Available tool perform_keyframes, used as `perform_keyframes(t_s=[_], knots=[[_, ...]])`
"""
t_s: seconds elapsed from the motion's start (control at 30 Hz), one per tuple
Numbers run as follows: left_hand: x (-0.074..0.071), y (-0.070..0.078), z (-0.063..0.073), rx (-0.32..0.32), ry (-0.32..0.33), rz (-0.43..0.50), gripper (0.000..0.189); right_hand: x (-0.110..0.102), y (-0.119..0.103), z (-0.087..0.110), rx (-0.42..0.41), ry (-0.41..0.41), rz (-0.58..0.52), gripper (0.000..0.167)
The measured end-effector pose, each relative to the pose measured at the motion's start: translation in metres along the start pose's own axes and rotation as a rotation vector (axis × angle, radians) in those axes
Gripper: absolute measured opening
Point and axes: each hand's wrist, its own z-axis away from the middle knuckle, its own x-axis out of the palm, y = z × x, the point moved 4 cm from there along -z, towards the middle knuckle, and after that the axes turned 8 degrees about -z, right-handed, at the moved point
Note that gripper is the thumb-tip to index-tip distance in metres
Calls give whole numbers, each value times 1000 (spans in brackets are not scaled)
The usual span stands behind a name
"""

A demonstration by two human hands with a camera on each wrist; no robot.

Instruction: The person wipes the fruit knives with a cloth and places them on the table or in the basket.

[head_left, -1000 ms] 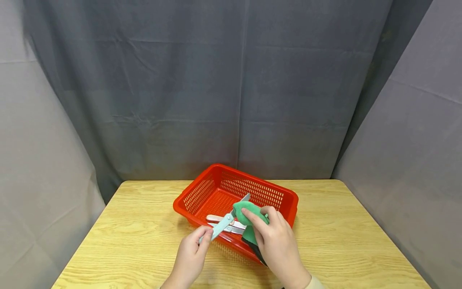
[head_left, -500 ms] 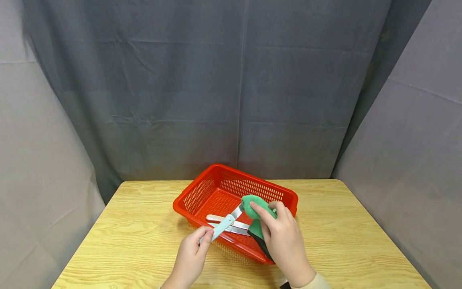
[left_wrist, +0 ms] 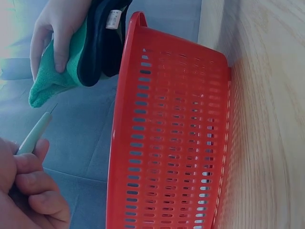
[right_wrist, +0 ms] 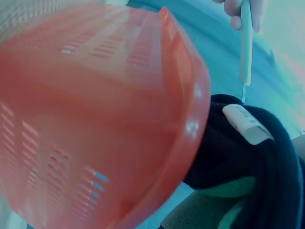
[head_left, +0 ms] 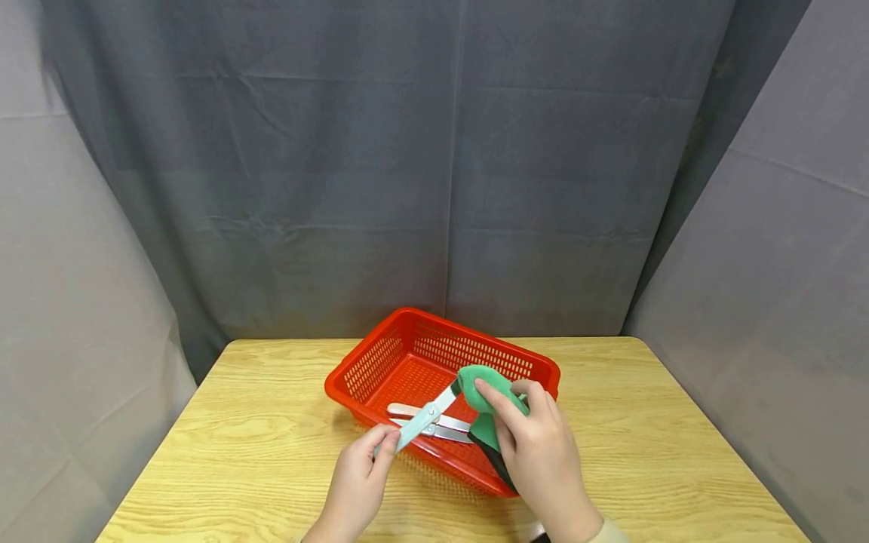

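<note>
My left hand (head_left: 357, 479) grips the light blue handle of a folding knife (head_left: 418, 425), its blade pointing up and to the right over the basket. With my right hand (head_left: 546, 456) I pinch a green cloth (head_left: 485, 385) with black backing round the far end of that blade, which hides the tip. The rest of the cloth hangs down over the basket's near right rim. Two more knives lie inside the red basket (head_left: 366, 347): one has a pinkish handle (head_left: 404, 409), and the other knife (head_left: 451, 434) is partly covered by the held one.
The red plastic basket with slotted walls stands at an angle on the wooden table (head_left: 258, 437). Grey curtains (head_left: 305, 188) close off the back and both sides. In the right wrist view a white label (right_wrist: 245, 125) shows on the cloth's black side.
My right hand has slid the cloth rightward along the blade to its end, baring more metal near the handle and covering the tip that stuck out earlier. The left hand stays in place.
</note>
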Motion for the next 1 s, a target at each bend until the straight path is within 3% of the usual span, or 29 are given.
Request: perform_keyframes(t_s=[0.27, 0.53, 1.0], knots=[[0, -1, 1, -3, -5, -11, 15, 10, -13, 8, -39, -64, -30, 65], [1, -2, 0, 5, -2, -18, 15, 14, -15, 10, -77, -41, -38, 63], [0, -1, 0, 36, -6, -57, 14, 20, -7, 11, 3, -89, -22, 63]])
